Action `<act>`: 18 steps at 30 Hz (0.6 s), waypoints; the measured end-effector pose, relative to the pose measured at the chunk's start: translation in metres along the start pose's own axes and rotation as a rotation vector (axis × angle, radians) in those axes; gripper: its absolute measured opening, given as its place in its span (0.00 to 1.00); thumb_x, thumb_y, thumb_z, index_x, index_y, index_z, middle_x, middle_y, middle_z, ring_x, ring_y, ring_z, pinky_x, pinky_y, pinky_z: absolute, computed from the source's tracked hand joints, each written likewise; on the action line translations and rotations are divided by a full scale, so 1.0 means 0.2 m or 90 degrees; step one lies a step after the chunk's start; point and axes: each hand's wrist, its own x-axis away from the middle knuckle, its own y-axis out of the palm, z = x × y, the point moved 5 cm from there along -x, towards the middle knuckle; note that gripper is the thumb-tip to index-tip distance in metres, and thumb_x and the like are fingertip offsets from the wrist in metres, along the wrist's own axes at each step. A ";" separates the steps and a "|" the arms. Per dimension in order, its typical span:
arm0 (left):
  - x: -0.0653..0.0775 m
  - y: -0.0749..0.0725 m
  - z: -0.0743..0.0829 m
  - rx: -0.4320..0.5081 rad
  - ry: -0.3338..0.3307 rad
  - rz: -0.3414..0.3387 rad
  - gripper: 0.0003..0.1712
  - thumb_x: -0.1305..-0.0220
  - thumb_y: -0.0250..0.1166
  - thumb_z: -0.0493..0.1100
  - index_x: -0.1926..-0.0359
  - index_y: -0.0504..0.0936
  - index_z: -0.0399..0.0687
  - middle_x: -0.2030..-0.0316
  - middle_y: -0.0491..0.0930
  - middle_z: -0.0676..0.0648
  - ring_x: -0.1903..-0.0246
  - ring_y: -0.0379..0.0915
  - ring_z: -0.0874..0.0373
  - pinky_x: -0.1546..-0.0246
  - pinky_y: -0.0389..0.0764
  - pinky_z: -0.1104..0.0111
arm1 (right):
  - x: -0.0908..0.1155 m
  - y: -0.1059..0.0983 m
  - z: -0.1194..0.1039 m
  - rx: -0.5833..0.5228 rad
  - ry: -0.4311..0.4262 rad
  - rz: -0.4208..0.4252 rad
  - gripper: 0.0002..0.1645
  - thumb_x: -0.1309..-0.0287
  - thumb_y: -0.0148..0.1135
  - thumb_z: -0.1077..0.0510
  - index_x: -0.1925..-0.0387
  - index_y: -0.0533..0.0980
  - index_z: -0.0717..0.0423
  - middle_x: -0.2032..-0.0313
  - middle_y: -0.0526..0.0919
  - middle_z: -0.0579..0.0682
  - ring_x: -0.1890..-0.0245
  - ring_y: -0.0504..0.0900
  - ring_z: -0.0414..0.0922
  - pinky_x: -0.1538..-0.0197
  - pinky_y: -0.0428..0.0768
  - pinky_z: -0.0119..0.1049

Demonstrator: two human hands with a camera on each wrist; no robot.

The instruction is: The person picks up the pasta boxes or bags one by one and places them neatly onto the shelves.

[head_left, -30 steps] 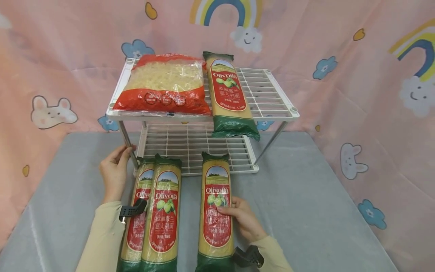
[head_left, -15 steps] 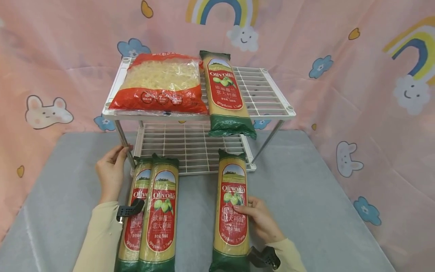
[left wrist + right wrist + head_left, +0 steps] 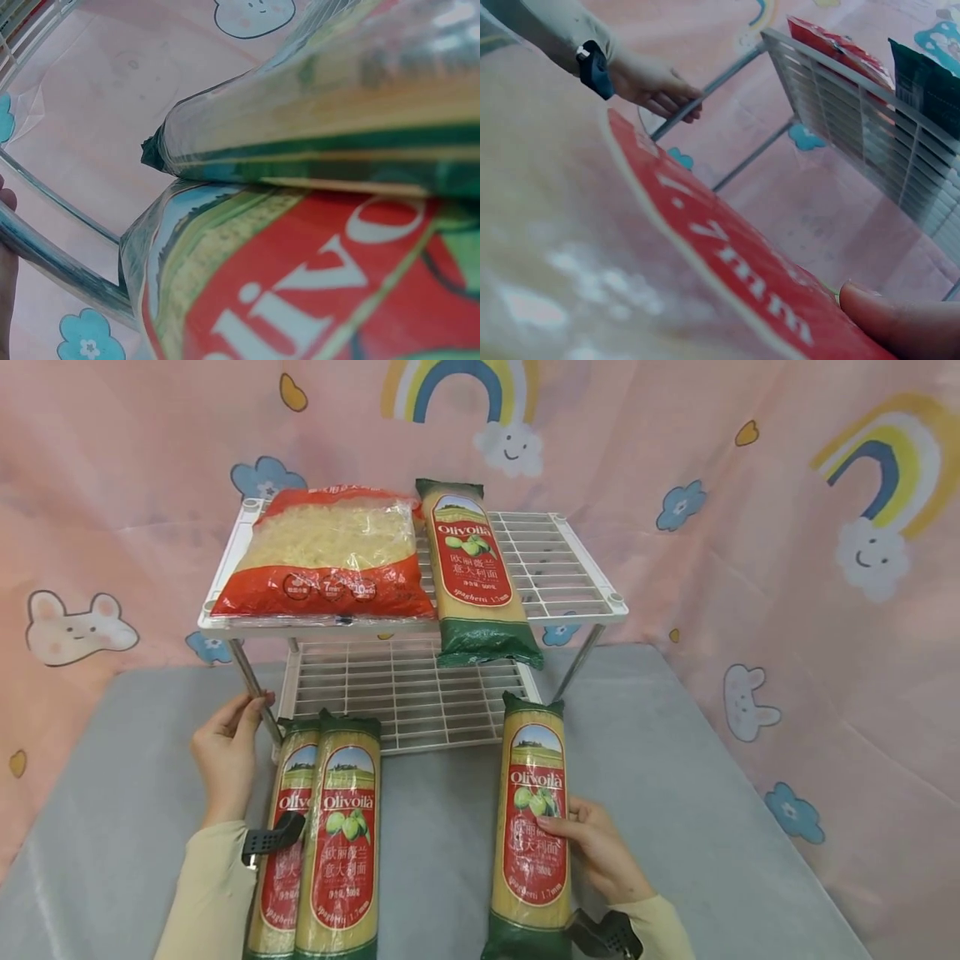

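My left hand (image 3: 228, 764) pinches the front left metal post (image 3: 247, 672) of a white two-tier rack, thumb and fingers on either side of it. My right hand (image 3: 603, 852) grips a spaghetti pack (image 3: 532, 868) by its right edge, thumb on the red label; the pack stands upright, green end up, in front of the rack's lower right. Two more spaghetti packs, a front one (image 3: 341, 852) and a partly covered one (image 3: 281, 885), stand side by side near my left wrist. In the right wrist view, the held pack (image 3: 727, 262) fills the foreground beside my thumb (image 3: 885, 319).
On the rack's upper shelf (image 3: 558, 564) lie a red bag of short pasta (image 3: 330, 589) and another spaghetti pack (image 3: 480, 577), whose green end overhangs the front edge. The wire lower shelf (image 3: 405, 693) rests on the grey table (image 3: 675, 793). A pink patterned cloth (image 3: 600, 452) hangs behind.
My right hand has carried its spaghetti pack rightward, away from the other two packs. The head view has turned slightly right. My left hand keeps its hold on the post.
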 end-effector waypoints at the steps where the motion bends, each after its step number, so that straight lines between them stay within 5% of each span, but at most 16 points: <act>1: 0.00 0.00 0.00 -0.002 -0.002 0.000 0.15 0.35 0.61 0.40 0.53 0.82 0.31 0.68 0.80 0.70 0.61 0.79 0.71 0.55 0.76 0.79 | 0.01 -0.01 0.00 0.001 -0.002 0.000 0.10 0.42 0.58 0.65 0.58 0.75 0.62 0.69 0.85 0.45 0.67 0.83 0.41 0.57 0.78 0.35; 12: 0.01 -0.01 0.00 -0.026 -0.010 -0.001 0.16 0.35 0.61 0.43 0.53 0.83 0.35 0.67 0.81 0.67 0.62 0.77 0.76 0.54 0.76 0.77 | 0.10 -0.16 -0.06 0.014 -0.007 0.030 0.10 0.38 0.56 0.64 0.55 0.73 0.59 0.66 0.85 0.45 0.65 0.83 0.41 0.59 0.80 0.36; 18: 0.00 -0.01 -0.01 -0.028 -0.014 0.001 0.16 0.35 0.61 0.43 0.53 0.82 0.35 0.66 0.81 0.66 0.62 0.77 0.77 0.54 0.77 0.77 | 0.15 -0.27 -0.11 0.044 0.000 0.099 0.14 0.37 0.55 0.63 0.50 0.70 0.62 0.66 0.84 0.44 0.65 0.82 0.41 0.58 0.79 0.37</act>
